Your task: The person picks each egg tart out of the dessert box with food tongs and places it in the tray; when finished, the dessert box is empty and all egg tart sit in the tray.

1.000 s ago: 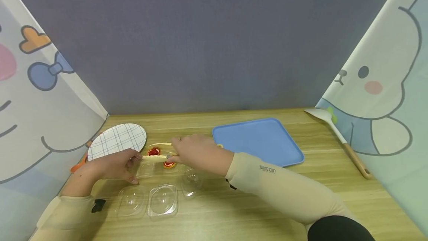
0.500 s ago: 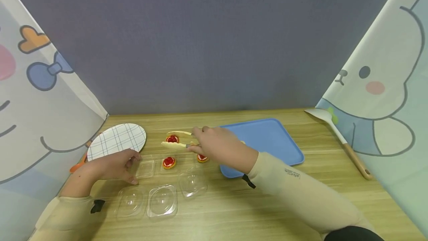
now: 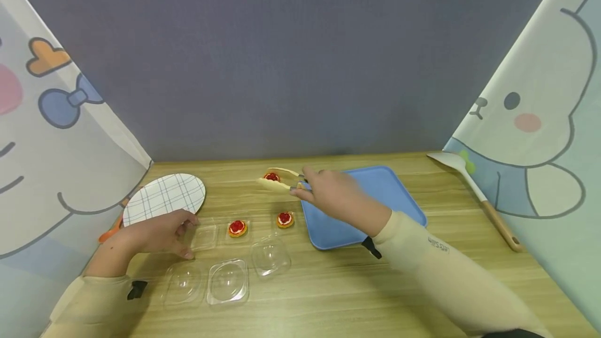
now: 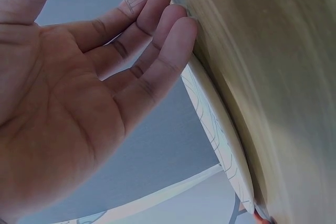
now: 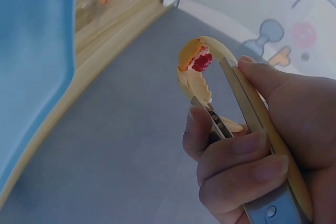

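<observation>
Right hand (image 3: 332, 195) has its grip wrapped round cream tongs (image 3: 276, 185), whose jaws hold a red-topped tart (image 5: 190, 56). Tart looks lifted off the counter (image 3: 338, 291), far side, just left of the blue tray (image 3: 326, 226).

To carry it well: keep the squeeze light and even, since it sits out at the tong tips and could pop sideways or twist. Topping looks right side up; worth holding that angle. Move smoothly, wrist steady, high enough to miss the tray rim and the right tart (image 3: 285, 219). Left hand (image 3: 161, 233) is relaxed, thumb spread from fingers, at the left clear container (image 3: 205, 234); no firm pinch seen. Best kept still, thin plastic probably slides easily.

Versus half a second ago: tongs plus tart shifted right and farther, closer to the tray; right forearm went right too. Right tart, partly hidden then, now shows fully. Left hand, middle tart (image 3: 237, 228) and domed lids (image 3: 228, 280) unchanged.
</observation>
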A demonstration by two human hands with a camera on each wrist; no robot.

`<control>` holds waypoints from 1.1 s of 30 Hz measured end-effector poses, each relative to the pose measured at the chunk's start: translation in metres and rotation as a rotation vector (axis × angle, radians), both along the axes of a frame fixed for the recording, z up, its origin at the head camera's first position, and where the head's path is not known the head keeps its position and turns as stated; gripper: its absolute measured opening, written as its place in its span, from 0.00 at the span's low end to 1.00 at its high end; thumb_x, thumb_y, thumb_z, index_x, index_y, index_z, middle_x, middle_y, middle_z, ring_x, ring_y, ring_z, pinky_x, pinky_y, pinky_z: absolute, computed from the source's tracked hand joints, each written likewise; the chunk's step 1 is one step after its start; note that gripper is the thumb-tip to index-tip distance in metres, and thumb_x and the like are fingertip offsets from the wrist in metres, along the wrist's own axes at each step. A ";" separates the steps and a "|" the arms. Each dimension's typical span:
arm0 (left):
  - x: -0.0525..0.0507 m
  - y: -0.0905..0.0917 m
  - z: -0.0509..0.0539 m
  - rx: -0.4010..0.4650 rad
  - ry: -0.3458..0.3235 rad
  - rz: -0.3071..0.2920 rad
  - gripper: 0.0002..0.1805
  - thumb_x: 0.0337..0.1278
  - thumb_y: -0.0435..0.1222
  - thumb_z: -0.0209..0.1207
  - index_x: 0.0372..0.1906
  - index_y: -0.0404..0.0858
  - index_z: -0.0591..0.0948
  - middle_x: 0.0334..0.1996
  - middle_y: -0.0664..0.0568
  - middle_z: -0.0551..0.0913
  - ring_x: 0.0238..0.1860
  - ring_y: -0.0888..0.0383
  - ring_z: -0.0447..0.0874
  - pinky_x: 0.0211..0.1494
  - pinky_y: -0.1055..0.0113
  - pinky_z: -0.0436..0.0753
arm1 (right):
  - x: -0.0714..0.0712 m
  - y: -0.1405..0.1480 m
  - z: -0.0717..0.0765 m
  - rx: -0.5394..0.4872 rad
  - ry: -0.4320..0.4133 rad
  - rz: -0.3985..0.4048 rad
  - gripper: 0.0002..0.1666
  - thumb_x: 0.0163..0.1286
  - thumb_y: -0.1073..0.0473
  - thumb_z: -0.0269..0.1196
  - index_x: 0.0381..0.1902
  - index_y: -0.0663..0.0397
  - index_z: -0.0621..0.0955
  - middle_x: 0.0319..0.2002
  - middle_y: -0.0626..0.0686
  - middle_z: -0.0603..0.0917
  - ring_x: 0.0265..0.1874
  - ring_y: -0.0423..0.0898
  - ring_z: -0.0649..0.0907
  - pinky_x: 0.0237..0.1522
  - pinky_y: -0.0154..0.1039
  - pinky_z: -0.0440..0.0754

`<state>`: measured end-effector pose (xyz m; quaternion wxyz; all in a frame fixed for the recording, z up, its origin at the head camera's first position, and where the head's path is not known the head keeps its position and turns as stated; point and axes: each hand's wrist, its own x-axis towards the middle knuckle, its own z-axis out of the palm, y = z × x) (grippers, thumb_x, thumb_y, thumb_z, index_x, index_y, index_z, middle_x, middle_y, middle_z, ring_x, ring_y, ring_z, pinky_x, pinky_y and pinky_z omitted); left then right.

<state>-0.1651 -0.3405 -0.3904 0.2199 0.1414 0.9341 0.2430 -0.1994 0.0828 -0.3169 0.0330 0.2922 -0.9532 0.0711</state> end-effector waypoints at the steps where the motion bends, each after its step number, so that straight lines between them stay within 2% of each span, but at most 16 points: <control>1: 0.000 0.000 0.000 0.001 -0.001 0.001 0.49 0.44 0.47 0.84 0.67 0.28 0.73 0.47 0.47 0.74 0.50 0.51 0.71 0.46 0.69 0.76 | -0.001 0.004 0.001 -0.001 -0.010 -0.011 0.29 0.81 0.32 0.55 0.47 0.52 0.75 0.23 0.51 0.80 0.18 0.45 0.77 0.20 0.37 0.72; 8: 0.000 0.001 -0.001 0.005 0.007 -0.003 0.48 0.44 0.46 0.84 0.66 0.27 0.73 0.46 0.47 0.74 0.49 0.51 0.70 0.45 0.69 0.75 | -0.012 0.030 0.001 0.000 -0.039 -0.075 0.31 0.80 0.31 0.56 0.47 0.54 0.75 0.20 0.51 0.75 0.17 0.46 0.76 0.20 0.38 0.69; 15: 0.000 0.000 0.001 0.009 0.004 0.003 0.49 0.44 0.47 0.84 0.67 0.27 0.73 0.48 0.46 0.75 0.51 0.50 0.72 0.47 0.69 0.77 | -0.021 0.050 -0.006 -0.002 -0.065 -0.112 0.29 0.81 0.32 0.56 0.45 0.53 0.73 0.22 0.51 0.76 0.18 0.46 0.76 0.21 0.38 0.69; 26: 0.001 0.001 -0.001 -0.002 0.030 -0.018 0.48 0.44 0.48 0.84 0.66 0.27 0.74 0.45 0.48 0.74 0.48 0.52 0.71 0.45 0.69 0.75 | -0.032 0.065 -0.022 0.010 -0.077 -0.147 0.27 0.80 0.35 0.59 0.44 0.54 0.74 0.25 0.52 0.78 0.22 0.48 0.77 0.25 0.41 0.72; 28: 0.001 0.001 -0.001 0.000 0.032 -0.023 0.48 0.44 0.48 0.84 0.66 0.26 0.74 0.44 0.48 0.73 0.48 0.52 0.71 0.44 0.69 0.74 | -0.034 0.066 -0.028 0.029 -0.075 -0.148 0.28 0.81 0.35 0.59 0.45 0.55 0.74 0.23 0.52 0.77 0.20 0.48 0.77 0.23 0.41 0.71; 33: 0.002 0.001 -0.001 0.008 0.029 -0.017 0.48 0.44 0.47 0.84 0.66 0.26 0.73 0.44 0.48 0.73 0.47 0.52 0.70 0.44 0.70 0.73 | -0.038 0.066 -0.048 0.089 -0.098 -0.159 0.34 0.81 0.33 0.56 0.57 0.60 0.75 0.20 0.51 0.77 0.17 0.46 0.77 0.21 0.39 0.71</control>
